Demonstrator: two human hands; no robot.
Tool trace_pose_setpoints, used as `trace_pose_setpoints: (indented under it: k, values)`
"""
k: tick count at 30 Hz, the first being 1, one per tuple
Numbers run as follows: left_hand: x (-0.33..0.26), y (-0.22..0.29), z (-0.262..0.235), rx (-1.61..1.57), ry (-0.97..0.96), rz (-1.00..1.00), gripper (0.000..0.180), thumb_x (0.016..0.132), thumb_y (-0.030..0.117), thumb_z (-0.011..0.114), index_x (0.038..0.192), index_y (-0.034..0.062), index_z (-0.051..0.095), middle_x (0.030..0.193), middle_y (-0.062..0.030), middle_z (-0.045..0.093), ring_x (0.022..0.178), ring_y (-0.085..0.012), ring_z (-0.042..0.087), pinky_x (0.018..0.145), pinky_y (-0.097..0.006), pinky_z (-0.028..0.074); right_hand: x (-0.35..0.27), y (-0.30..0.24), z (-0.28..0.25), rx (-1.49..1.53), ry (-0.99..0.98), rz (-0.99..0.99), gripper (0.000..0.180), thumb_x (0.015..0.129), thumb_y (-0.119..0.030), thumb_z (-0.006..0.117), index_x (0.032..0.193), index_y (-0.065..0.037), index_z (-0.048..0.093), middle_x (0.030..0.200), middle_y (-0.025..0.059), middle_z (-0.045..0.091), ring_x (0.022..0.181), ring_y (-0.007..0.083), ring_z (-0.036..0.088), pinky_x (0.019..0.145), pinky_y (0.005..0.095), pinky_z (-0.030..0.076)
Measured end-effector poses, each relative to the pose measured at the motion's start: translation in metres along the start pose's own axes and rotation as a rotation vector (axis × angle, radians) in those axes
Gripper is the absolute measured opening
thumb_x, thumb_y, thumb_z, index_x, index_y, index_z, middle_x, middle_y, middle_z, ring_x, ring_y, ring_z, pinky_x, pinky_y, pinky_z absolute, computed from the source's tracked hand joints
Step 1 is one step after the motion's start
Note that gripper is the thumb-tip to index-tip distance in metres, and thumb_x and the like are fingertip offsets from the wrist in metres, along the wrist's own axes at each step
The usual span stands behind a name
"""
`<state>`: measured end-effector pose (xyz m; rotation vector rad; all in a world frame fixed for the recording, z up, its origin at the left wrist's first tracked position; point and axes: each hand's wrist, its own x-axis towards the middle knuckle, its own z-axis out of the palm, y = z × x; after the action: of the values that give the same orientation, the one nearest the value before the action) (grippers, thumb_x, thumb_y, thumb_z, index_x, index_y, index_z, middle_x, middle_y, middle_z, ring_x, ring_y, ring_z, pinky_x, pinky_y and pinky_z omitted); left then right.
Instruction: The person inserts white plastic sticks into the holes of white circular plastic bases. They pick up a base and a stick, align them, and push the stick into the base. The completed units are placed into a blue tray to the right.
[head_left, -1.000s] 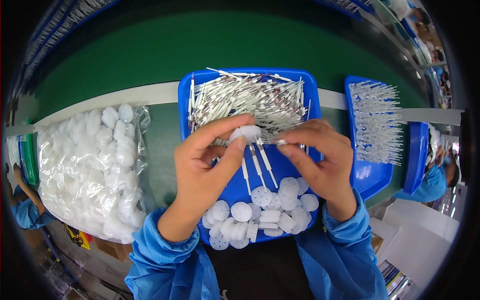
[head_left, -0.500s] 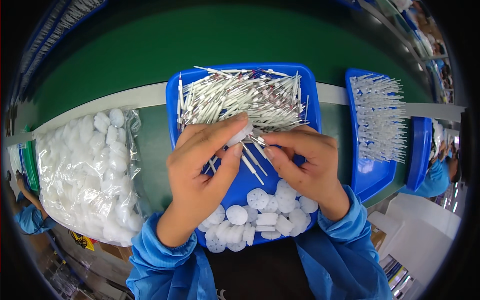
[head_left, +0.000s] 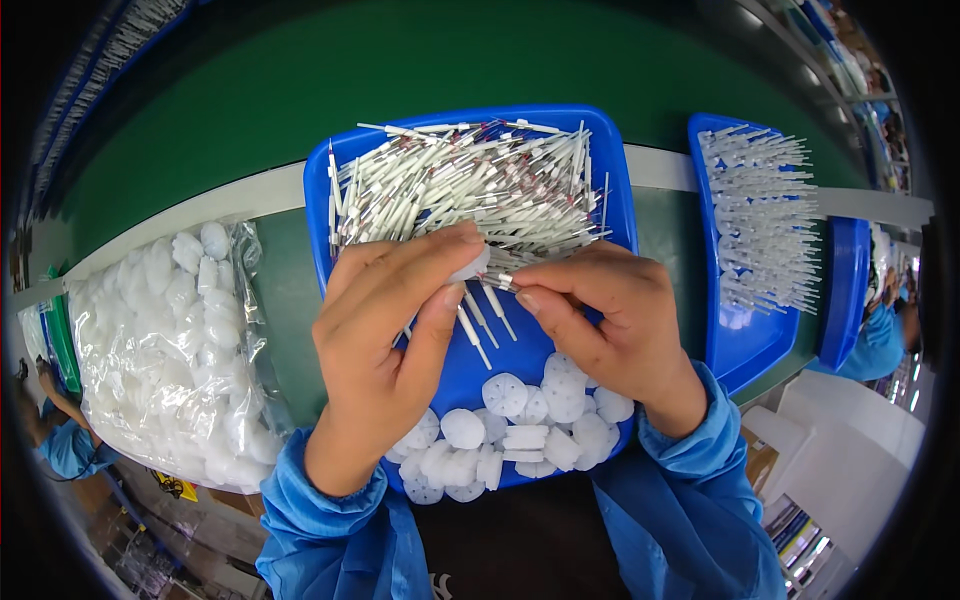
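Note:
Over a blue tray (head_left: 316, 235), my left hand (head_left: 380, 315) is closed on a white plastic disc (head_left: 474, 266), gripped between thumb and fingers. Several thin white rods (head_left: 480, 320) stick out of the disc, slanting down toward me. My right hand (head_left: 612, 310) pinches another thin rod (head_left: 507, 282) with a white sleeve, between thumb and forefinger, close to the disc's edge. Whether its tip sits in the disc is hidden by fingers. A heap of loose rods (head_left: 460, 190) fills the tray's far half. Loose white discs with small holes (head_left: 505, 395) lie in its near end.
On the left lies a clear plastic bag (head_left: 165, 350) full of white discs. To the right, a second blue tray (head_left: 740, 345) holds rows of discs fitted with upright rods (head_left: 765, 220). Another blue tray (head_left: 846, 290) stands beyond. Co-workers in blue sleeves (head_left: 75, 440) show at both sides.
The view has shifted slightly. My hands remain together over the tray, a little further left in the picture, and the rods in the disc have tilted slightly. Both grips stay closed.

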<state>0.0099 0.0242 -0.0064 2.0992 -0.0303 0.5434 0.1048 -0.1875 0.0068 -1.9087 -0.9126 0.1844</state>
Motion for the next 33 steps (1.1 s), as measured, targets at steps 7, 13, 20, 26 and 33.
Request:
trace_pose_setpoints:
  k: [7, 13, 20, 26, 33]
  values:
    - [-0.003, 0.010, 0.002, 0.002, -0.045, -0.121, 0.030, 0.093, -0.001, 0.078, 0.123, 0.0022, 0.082, 0.115, -0.0134, 0.083, 0.097, -0.0274, 0.074, 0.088, -0.037, 0.059, -0.002, -0.002, 0.005, -0.139, 0.064, -0.025, 0.019, 0.088, -0.006, 0.087, 0.106, -0.002, 0.083, 0.084, 0.0091, 0.080, 0.071, 0.0214, 0.072, 0.067, 0.0333, 0.056]
    - [-0.002, 0.009, 0.003, 0.120, -0.033, 0.029, 0.038, 0.088, -0.002, 0.080, 0.126, 0.0038, 0.081, 0.114, -0.0121, 0.083, 0.091, -0.0268, 0.073, 0.085, -0.036, 0.059, -0.003, 0.001, 0.007, -0.250, 0.060, -0.056, 0.018, 0.086, -0.016, 0.089, 0.099, -0.009, 0.079, 0.078, 0.0068, 0.077, 0.064, 0.0252, 0.074, 0.061, 0.0369, 0.056]
    - [-0.008, 0.016, 0.000, 0.333, -0.065, 0.161, 0.043, 0.085, -0.004, 0.081, 0.128, -0.0008, 0.079, 0.110, -0.0142, 0.083, 0.077, -0.0231, 0.069, 0.070, -0.032, 0.055, -0.007, -0.003, 0.021, -0.291, 0.180, -0.047, 0.018, 0.085, -0.016, 0.090, 0.098, -0.009, 0.079, 0.077, 0.0071, 0.077, 0.060, 0.0234, 0.072, 0.053, 0.0335, 0.054]
    - [-0.010, 0.020, 0.000, 0.261, -0.072, 0.101, 0.043, 0.083, -0.004, 0.083, 0.126, -0.0036, 0.079, 0.099, -0.0148, 0.082, 0.068, -0.0234, 0.066, 0.064, -0.032, 0.054, -0.007, -0.003, 0.020, -0.321, 0.178, -0.169, 0.021, 0.083, -0.014, 0.090, 0.100, -0.007, 0.078, 0.075, 0.0046, 0.075, 0.059, 0.0225, 0.070, 0.052, 0.0336, 0.054]
    - [-0.015, 0.022, -0.002, 0.141, -0.079, -0.041, 0.045, 0.082, 0.002, 0.088, 0.126, -0.0019, 0.079, 0.104, -0.0139, 0.082, 0.071, -0.0225, 0.066, 0.065, -0.032, 0.054, -0.005, -0.011, 0.016, -0.348, 0.141, -0.169, 0.022, 0.080, -0.009, 0.093, 0.098, -0.004, 0.082, 0.079, 0.0084, 0.078, 0.064, 0.0249, 0.075, 0.060, 0.0334, 0.058]
